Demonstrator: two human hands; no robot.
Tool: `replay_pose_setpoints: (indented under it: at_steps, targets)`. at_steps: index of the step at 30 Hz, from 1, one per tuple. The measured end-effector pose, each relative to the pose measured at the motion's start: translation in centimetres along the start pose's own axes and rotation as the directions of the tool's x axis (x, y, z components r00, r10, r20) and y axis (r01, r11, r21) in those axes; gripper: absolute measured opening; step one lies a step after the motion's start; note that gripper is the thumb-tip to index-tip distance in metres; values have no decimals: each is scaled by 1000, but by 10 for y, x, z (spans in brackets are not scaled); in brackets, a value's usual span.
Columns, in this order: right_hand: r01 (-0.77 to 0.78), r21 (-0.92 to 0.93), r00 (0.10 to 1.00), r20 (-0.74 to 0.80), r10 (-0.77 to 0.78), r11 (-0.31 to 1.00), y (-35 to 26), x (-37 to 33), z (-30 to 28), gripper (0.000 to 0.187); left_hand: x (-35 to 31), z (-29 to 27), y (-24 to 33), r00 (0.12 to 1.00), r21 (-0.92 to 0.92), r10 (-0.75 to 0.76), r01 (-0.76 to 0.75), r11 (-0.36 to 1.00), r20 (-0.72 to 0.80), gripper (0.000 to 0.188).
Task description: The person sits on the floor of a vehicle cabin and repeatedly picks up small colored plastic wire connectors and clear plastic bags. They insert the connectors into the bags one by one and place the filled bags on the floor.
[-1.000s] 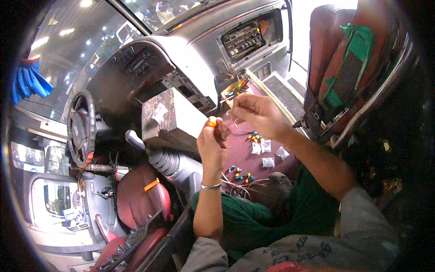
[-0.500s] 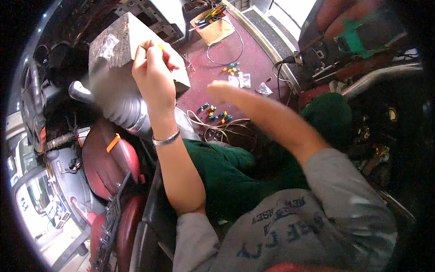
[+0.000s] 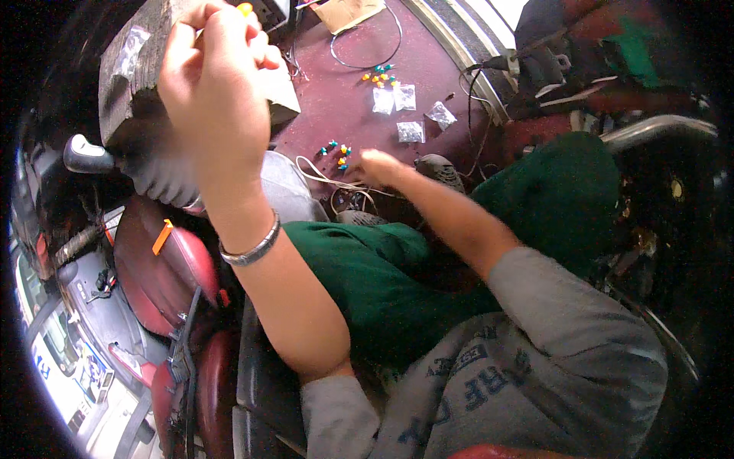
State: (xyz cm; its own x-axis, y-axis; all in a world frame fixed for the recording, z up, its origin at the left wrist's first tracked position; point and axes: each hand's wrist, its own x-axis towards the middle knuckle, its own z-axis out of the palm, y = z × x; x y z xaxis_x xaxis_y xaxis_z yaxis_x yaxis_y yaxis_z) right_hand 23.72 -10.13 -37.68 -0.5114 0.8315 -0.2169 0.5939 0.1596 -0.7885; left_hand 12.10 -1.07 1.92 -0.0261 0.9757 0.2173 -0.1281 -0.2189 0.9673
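Note:
My left hand point(image 3: 218, 92) is raised in front of a big wood-grained block point(image 3: 118, 84), its fingers curled closed. A small yellow piece point(image 3: 245, 8) shows at its fingertips; the rest of it is hidden by the fingers. My right hand point(image 3: 380, 167) reaches down to the floor, just right of the near group of small green and yellow pieces point(image 3: 342, 157). Its fingers are smeared and partly hidden, so their grip is unclear. Farther off lies another group of green and yellow pieces point(image 3: 380, 75).
Clear plastic bags point(image 3: 410, 131) lie on the red floor point(image 3: 329, 107), and another bag point(image 3: 131, 52) rests on the block. White cable point(image 3: 310, 170) loops near my shoes. A gear lever point(image 3: 88, 154) stands at the left. A cardboard box point(image 3: 348, 13) sits at the far edge.
My right hand has come down beside the near group of pieces. My left hand now appears higher and larger, still with the yellow piece. The whole view has shifted, and another plastic bag shows.

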Motion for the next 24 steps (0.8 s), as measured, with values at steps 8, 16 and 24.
replay_pose_setpoints:
  at_steps: [8, 16, 24]
  targets:
    - [-504, -63, 764, -499, 410, 862, 159, -20, -155, 19, 8, 5, -2, 985, 150, -61, 36, 988, 161, 28]
    - [-705, 299, 363, -626, 690, 643, 94, -52, -112, 17, -6, -5, 5, 993, 2, -116, 116, 993, -21, 29]
    - [-528, 359, 408, -687, 601, 769, 120, -37, -104, 19, 0, -2, 4, 993, 280, 114, -110, 954, 1, 25]
